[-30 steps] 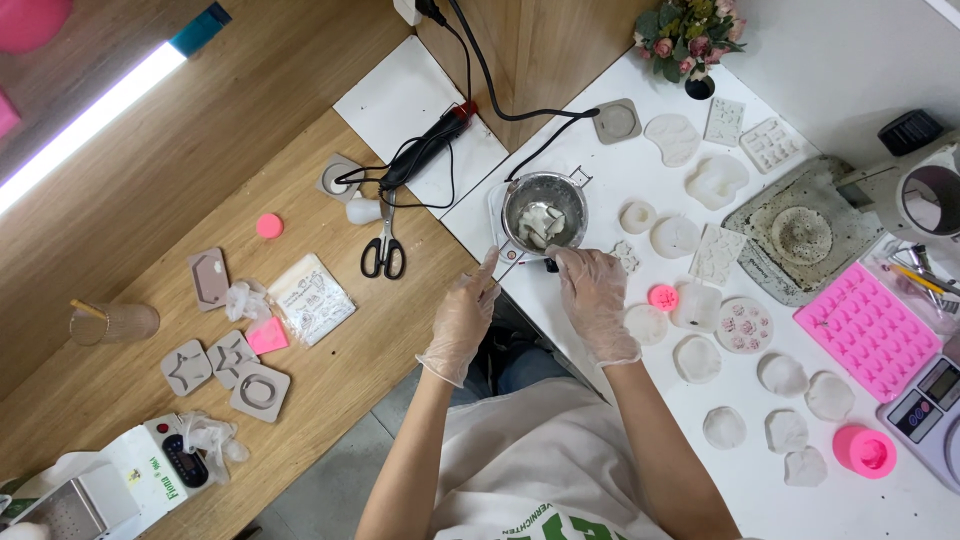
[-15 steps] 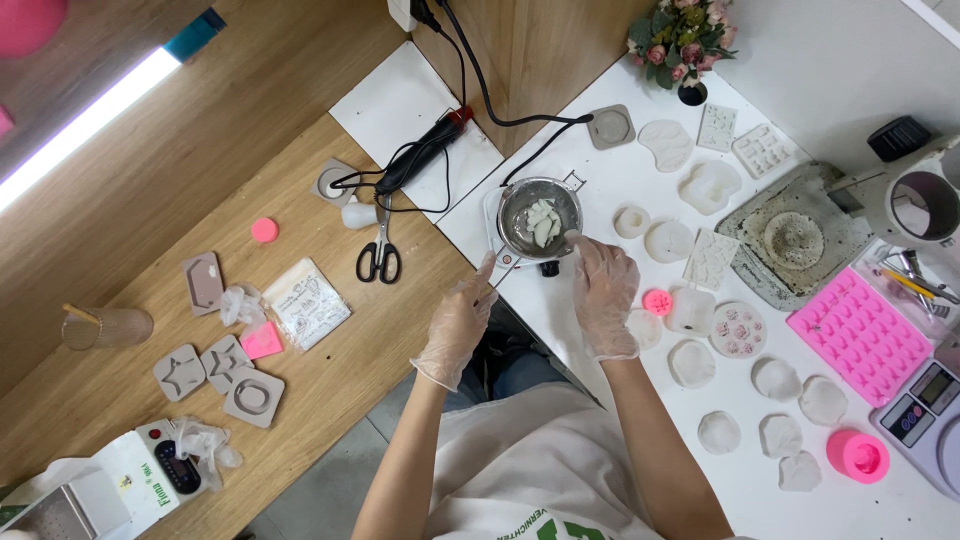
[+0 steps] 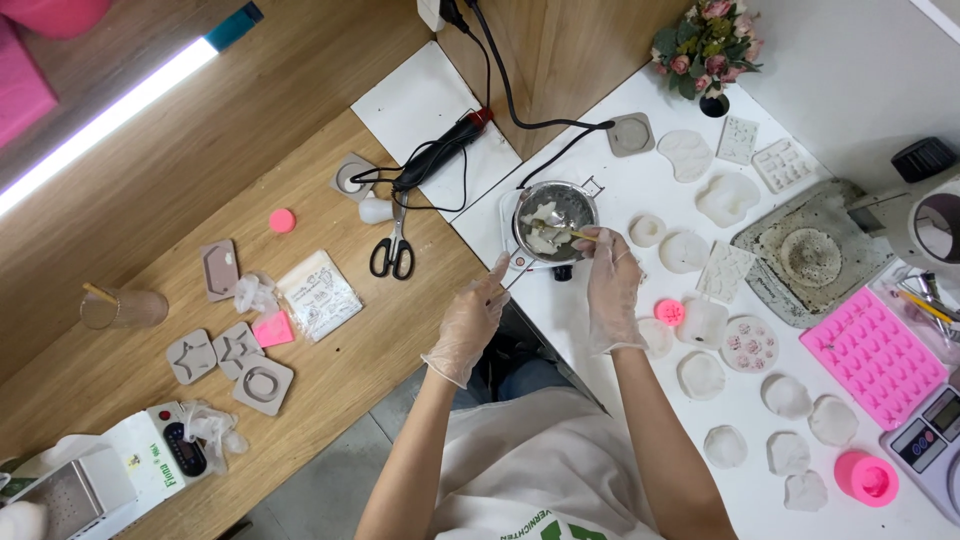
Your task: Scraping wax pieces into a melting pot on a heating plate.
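Round metal pot of pale wax chunks (stick dipped in)

Scene was bright, evenly lit. Long LED strip lamp, far left of right hand pinching stick, glowed blown-out white. White table right of grip near overexposed; soft short shadows beneath hands. Focus sharp centrally, slight wide-angle stretching at edges.

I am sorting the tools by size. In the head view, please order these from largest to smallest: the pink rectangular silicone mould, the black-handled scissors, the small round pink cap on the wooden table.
1. Pink rectangular silicone mould.
2. Black-handled scissors.
3. Small round pink cap, clearly smallest.
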